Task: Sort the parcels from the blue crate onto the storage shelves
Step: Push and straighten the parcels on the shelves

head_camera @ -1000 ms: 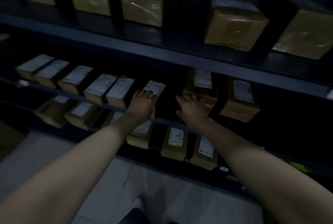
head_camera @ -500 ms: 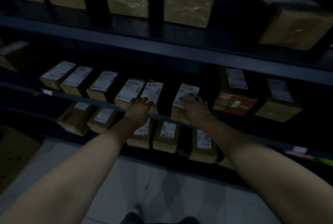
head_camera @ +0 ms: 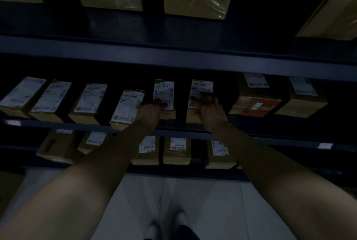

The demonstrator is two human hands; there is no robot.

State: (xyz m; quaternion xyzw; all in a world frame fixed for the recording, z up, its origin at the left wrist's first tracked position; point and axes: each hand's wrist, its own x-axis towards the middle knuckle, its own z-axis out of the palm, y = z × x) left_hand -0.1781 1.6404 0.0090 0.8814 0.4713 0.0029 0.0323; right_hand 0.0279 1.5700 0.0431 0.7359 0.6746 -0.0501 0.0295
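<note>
Left hand (head_camera: 151, 111) touches near end of a white-labelled brown cardboard parcel (head_camera: 164, 93) on the dark metal middle shelf (head_camera: 179, 133), grip too dim to tell, right hand (head_camera: 209, 112) lies fingers-flat on the neighbouring labelled parcel (head_camera: 201, 87); shelves look well filled, blue crate unseen, remainder unknown.

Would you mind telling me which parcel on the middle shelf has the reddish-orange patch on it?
The parcel just right of the right hand; the other parcels in that row show only brown card and white labels.
</note>
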